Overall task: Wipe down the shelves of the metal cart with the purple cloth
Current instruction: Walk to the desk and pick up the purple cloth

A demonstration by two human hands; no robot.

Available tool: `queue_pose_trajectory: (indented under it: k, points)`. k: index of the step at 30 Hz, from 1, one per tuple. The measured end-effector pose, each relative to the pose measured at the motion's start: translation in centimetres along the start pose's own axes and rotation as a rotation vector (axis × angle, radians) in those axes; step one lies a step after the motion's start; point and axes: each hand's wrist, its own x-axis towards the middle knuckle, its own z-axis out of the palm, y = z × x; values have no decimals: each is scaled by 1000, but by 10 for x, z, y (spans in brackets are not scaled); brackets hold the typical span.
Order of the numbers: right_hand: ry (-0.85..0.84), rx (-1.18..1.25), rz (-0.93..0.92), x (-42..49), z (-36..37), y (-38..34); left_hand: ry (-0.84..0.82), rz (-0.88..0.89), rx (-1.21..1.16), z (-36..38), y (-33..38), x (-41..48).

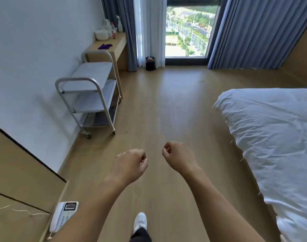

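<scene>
The metal cart point(90, 95) stands against the left wall, with three shelves and small wheels. Beyond it, the purple cloth point(105, 46) lies crumpled on a wooden desk point(114, 49). My left hand point(130, 164) and my right hand point(179, 157) hang over the wooden floor in front of me, well short of the cart. Both have loosely curled fingers and hold nothing.
Bottles and a white container point(101, 34) stand at the back of the desk. A black bin point(150, 63) sits by the window curtains. A bed with a white duvet point(271, 137) fills the right side. A white phone point(63, 215) lies on a cabinet at lower left.
</scene>
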Motion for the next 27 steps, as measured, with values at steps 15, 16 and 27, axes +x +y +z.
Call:
queue_pose_trajectory:
  k: [15,16,27]
  points:
    - [-18,-36,43,201,31,-18,-49,-78,-112,38,-85,202]
    - [-12,-31,42,223,28,-27,-51,-83,-121,35,-91,220]
    - [1,-21,9,362,30,-27,-69,21,-89,36,-128,362]
